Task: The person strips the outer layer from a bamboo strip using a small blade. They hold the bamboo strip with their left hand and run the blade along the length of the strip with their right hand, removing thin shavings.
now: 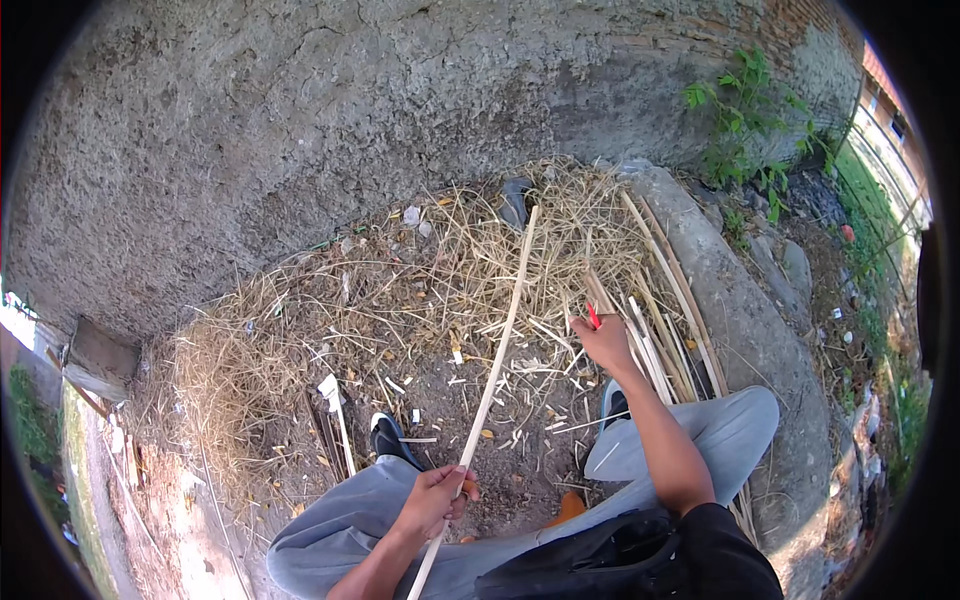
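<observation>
A long, pale strip of split wood or bamboo [508,325] slants up and away from my lap toward the wall. My left hand [438,502] is closed around its lower part, above my left thigh. Farther forward and to the right, my right hand [606,345] is closed on a small tool with a red handle [594,316]; the rest of that tool is hidden, so its kind is unclear. Several cut strips [655,345] lie beside my right hand. Small pale chips [515,415] are scattered on the dirt between my feet.
A rough wall [400,110] rises ahead. Dry straw [235,375] covers much of the ground, with a dark grey object [515,203] by the wall. A stone ledge [745,300] runs along the right, near a green plant [745,115]. Something orange [570,506] shows beneath me.
</observation>
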The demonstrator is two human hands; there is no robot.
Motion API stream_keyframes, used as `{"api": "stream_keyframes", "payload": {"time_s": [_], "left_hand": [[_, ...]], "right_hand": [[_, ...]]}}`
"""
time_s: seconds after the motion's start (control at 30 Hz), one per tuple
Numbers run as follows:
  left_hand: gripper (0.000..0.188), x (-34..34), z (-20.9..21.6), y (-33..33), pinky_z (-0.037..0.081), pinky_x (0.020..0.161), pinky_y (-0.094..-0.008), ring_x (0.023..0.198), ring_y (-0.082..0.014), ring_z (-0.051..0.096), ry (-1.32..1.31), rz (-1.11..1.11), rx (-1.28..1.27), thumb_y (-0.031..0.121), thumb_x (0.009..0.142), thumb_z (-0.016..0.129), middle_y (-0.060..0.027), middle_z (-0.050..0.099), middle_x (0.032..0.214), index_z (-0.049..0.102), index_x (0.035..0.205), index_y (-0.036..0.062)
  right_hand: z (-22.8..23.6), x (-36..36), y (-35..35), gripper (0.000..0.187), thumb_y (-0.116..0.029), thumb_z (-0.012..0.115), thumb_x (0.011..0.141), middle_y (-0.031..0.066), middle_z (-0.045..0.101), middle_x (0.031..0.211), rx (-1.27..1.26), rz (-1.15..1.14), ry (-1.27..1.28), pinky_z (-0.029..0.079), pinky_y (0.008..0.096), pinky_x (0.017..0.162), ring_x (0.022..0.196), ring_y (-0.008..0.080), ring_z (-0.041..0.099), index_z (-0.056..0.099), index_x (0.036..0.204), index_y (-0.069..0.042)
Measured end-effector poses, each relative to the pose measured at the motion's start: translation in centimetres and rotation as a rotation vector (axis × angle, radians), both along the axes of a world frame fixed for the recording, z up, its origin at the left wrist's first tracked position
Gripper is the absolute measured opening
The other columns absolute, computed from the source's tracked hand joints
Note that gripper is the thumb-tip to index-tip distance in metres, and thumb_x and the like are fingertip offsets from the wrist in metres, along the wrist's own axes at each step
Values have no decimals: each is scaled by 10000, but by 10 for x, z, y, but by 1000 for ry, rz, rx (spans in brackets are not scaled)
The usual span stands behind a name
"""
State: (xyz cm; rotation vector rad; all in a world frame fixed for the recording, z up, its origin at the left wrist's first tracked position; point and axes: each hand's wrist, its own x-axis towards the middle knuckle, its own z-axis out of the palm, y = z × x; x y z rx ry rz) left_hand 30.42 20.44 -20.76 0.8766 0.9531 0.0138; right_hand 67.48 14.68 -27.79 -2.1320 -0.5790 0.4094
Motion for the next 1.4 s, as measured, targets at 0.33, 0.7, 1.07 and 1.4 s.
{"api": "stream_keyframes", "payload": {"time_s": [0.33, 0.7, 1.07, 1.4], "left_hand": [[229, 12, -4, -5, 252, 404, -230, 425, -59, 330, -158, 29, -59, 206, 1044, 430, -88, 614, 750, 565, 1001, 27], [254, 9, -16, 2, 238, 378, -235, 389, -71, 293, -263, 22, -273, 210, 1045, 386, -103, 617, 760, 571, 1008, 40], [310, 1, -34, 10, 285, 359, -227, 373, -63, 304, -533, 32, -564, 273, 1073, 362, -106, 617, 805, 547, 1066, 24], [567, 19, -4, -12, 475, 548, -250, 608, -103, 530, -70, -184, -27, 469, 1054, 328, -100, 667, 994, 475, 1289, -25]], "right_hand": [[5, -85, 20, 413, -428, 702, 886, 44, 646, 627, 202, 352, 371, 432, 322, 537, 515, 125, 525, 726, 769, -33], [38, -104, 22, 227, -190, 749, 853, 78, 720, 786, 270, 326, 628, 426, 251, 572, 620, 88, 582, 734, 900, 31], [60, -112, 25, 269, -179, 775, 808, 99, 712, 750, 296, 212, 586, 478, 259, 670, 701, 131, 659, 724, 915, 63], [53, -99, 26, 225, -158, 714, 877, 57, 720, 794, 435, 242, 641, 299, 212, 447, 491, 24, 428, 688, 1037, -2]]}}
